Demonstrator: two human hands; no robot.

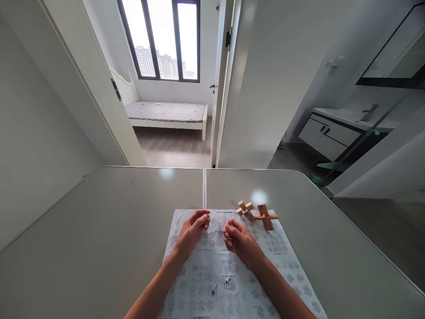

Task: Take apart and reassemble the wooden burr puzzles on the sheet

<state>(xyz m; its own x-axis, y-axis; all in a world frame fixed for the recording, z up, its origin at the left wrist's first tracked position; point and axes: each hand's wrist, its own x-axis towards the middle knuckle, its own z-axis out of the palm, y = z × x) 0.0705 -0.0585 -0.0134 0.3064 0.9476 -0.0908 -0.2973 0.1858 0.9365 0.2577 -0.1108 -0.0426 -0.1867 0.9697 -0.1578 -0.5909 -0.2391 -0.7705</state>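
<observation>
My left hand [195,224] rests over the upper part of a printed paper sheet [215,259], its fingers curled loosely inward, with nothing visible in them. To its right, my right hand [239,238] is closed in a loose fist above the same sheet, and no object shows in it. Two wooden interlocking puzzles lie just beyond the right hand, at the sheet's upper right corner. The smaller, lighter burr puzzle [245,209] has crossed blocks. Beside it, close enough to seem touching, is a reddish-brown cross-shaped puzzle [264,217] with a marking on one piece.
The sheet lies on a grey table [116,230] with a pale seam down its middle and a raised rim. Two small dark marks [214,290] show on the paper between my forearms. Past the table are a doorway, a bed [166,111] and a washbasin cabinet [332,133].
</observation>
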